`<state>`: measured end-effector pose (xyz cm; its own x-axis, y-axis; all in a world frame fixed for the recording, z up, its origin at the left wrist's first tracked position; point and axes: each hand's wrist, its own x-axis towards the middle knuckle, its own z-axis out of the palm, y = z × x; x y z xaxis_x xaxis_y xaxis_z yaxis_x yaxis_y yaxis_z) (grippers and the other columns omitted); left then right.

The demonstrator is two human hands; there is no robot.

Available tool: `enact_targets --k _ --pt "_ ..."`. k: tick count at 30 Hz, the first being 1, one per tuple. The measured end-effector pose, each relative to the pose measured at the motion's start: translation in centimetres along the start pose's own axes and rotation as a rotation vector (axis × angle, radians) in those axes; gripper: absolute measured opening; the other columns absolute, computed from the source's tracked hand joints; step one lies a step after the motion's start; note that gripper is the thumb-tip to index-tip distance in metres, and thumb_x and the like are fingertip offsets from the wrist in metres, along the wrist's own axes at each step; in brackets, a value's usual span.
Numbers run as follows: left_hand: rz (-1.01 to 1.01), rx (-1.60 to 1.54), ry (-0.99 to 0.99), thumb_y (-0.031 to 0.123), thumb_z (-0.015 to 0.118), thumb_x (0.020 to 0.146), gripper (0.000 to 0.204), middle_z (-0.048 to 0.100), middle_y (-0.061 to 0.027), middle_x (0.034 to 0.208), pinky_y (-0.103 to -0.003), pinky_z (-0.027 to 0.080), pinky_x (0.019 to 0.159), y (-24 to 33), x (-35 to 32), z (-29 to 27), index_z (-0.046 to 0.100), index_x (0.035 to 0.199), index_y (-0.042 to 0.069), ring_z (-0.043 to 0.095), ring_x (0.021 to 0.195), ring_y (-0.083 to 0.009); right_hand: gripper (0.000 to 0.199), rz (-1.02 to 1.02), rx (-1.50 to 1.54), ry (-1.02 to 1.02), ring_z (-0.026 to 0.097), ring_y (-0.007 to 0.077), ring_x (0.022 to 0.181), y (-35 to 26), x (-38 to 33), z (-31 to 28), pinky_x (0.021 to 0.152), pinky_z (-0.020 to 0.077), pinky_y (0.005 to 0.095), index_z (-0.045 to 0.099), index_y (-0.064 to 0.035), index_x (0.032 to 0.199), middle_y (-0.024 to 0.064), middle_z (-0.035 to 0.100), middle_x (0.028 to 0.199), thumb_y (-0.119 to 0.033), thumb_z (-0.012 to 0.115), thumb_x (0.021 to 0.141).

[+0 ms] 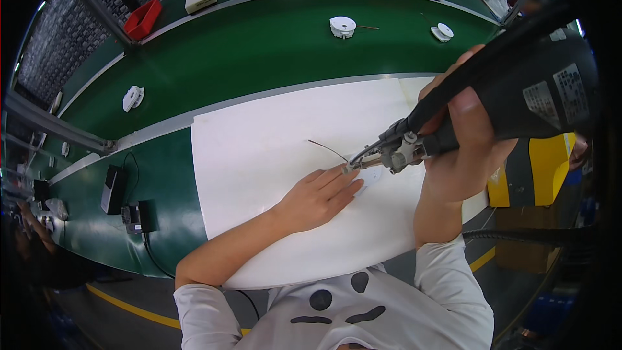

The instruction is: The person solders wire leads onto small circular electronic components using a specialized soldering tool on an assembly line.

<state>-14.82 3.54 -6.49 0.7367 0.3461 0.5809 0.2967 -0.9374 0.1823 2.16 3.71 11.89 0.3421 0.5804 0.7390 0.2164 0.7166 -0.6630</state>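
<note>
My right hand (457,167) is wrapped round a black hand-held tool (512,91) with pale labels on its body. A metal nozzle (400,154) at its front points down and left, meeting my left fingertips. My left hand (314,199) lies low over the white work surface, its fingers and thumb closed on a small white part (370,178). Most of that part is hidden under the fingers and nozzle. From beside the fingertips a thin reddish-brown wire (326,147) sticks out to the upper left.
A white sheet (259,155) covers the work surface. Across the green conveyor belt (246,45) lie round white parts (342,26), some with wires. Black power adapters (114,189) sit at left. Red bins (142,18) stand at the far side. At right is a yellow and black container (538,172).
</note>
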Motion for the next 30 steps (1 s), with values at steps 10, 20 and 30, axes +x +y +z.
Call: enact_targets --k 10,20,30 --pt "0.012 0.007 0.019 0.012 0.068 0.081 0.037 0.061 -0.0156 0.129 -0.035 0.056 0.083 0.0 -0.2 0.1 0.069 0.116 0.000 0.061 0.113 -0.0278 0.032 0.027 0.024 0.015 0.055 0.0140 0.047 -0.1 -0.1 0.3 0.046 0.0433 0.0225 0.062 0.0072 0.108 0.0144 0.066 0.083 -0.011 0.065 0.082" --pt "0.023 -0.014 0.043 0.011 0.070 0.082 0.035 0.061 -0.0163 0.129 -0.035 0.056 0.077 -0.4 -0.1 0.1 0.069 0.115 0.000 0.063 0.111 -0.0261 0.024 -0.004 0.109 0.006 0.060 0.0154 0.050 0.8 -0.1 0.6 0.046 0.0465 0.0236 0.063 0.0060 0.101 0.0123 0.066 0.079 -0.009 0.069 0.083" --pt "-0.577 0.467 0.010 0.035 0.072 0.087 0.073 0.044 -0.0275 0.151 -0.042 0.047 0.101 -3.3 0.6 -2.9 0.045 0.149 0.006 0.043 0.141 -0.0401 0.027 -0.075 0.337 0.338 0.061 0.0164 0.059 -1.0 2.1 -5.2 0.056 0.0491 0.0271 0.067 0.0044 0.113 0.0128 0.069 0.086 -0.011 0.065 0.091"
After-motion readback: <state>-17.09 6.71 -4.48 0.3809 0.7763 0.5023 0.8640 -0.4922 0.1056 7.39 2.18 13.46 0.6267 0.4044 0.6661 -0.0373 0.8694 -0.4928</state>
